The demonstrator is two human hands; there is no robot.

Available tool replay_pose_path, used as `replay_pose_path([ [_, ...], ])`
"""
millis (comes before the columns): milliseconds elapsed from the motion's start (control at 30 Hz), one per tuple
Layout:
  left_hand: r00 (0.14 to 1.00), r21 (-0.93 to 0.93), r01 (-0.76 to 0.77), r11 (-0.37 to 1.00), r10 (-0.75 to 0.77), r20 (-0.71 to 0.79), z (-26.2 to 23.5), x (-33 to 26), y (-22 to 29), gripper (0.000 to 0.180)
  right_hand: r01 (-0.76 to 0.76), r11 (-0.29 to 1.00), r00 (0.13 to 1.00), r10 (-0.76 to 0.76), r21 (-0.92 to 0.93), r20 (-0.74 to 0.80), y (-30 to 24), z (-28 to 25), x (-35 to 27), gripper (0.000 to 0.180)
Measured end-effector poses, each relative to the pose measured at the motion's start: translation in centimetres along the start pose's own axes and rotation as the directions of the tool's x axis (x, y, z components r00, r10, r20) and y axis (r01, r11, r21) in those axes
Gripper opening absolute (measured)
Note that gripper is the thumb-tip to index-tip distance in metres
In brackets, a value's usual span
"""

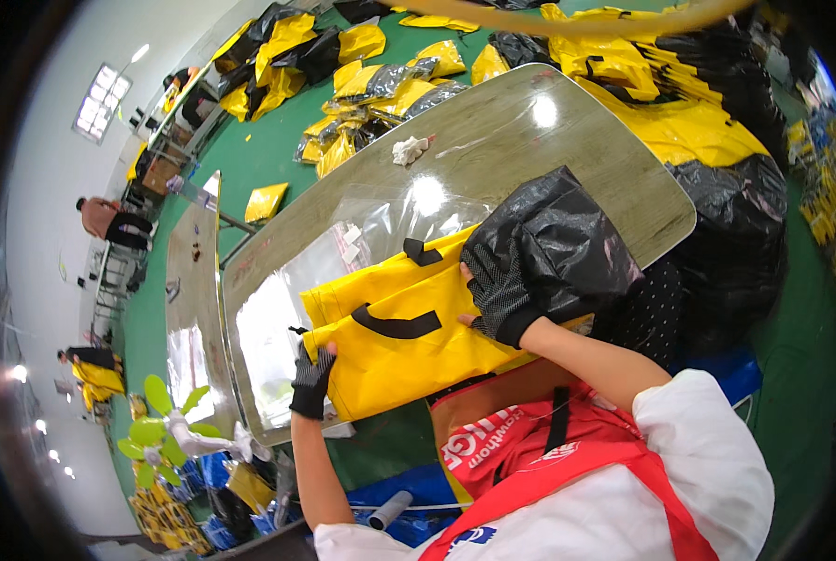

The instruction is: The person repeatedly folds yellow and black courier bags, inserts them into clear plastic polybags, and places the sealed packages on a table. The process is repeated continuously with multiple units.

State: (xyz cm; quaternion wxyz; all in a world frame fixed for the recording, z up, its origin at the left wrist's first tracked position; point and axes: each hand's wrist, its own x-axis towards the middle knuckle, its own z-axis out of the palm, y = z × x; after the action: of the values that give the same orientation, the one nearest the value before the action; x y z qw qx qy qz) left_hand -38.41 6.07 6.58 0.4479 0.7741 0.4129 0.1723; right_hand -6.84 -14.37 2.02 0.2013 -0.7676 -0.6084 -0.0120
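Observation:
A yellow bag with a black, crinkled section at its right end lies across the near side of the table. Two short black straps show on its yellow face. My left hand, in a black fingerless glove, pinches the bag's left edge, thumb on top. Gloved the same way in dotted black, my right hand rests flat with spread fingers where yellow meets black. Clear plastic sleeves lie beside the bag, partly under it.
The wood-patterned table carries a crumpled white tissue. Heaped yellow and black bags crowd its right side; wrapped packs lie on the floor beyond. A green-bladed fan stands at the lower left. Other people are far off.

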Motion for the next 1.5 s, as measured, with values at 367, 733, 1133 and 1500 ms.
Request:
replay_pose_path([
  [367,0.985,-0.633,-0.17,0.755,0.13,-0.109,25.1,5.2,19.3,0.044,0.016,0.998,0.98,-0.005,-0.053,0.2,-1.7,1.8,-3.0,0.043],
  [733,0.758,0.409,-0.646,0.644,0.479,0.442,35.6,9.0,22.6,0.055,0.043,0.969,0.944,-0.12,0.245,0.309,1.3,-0.9,-11.8,0.042],
  [1133,0.27,0.381,-0.925,-0.005,0.697,0.664,29.3,13.3,26.4,0.044,-0.03,0.998,0.968,0.044,0.062,-0.247,14.5,-7.8,-10.9,0.06],
  [1500,0.414,0.069,0.1,0.993,-0.105,0.904,27.3,12.8,25.2,0.066,0.144,0.893,0.912,0.047,0.427,-0.407,17.3,-14.7,-15.2,0.025],
])
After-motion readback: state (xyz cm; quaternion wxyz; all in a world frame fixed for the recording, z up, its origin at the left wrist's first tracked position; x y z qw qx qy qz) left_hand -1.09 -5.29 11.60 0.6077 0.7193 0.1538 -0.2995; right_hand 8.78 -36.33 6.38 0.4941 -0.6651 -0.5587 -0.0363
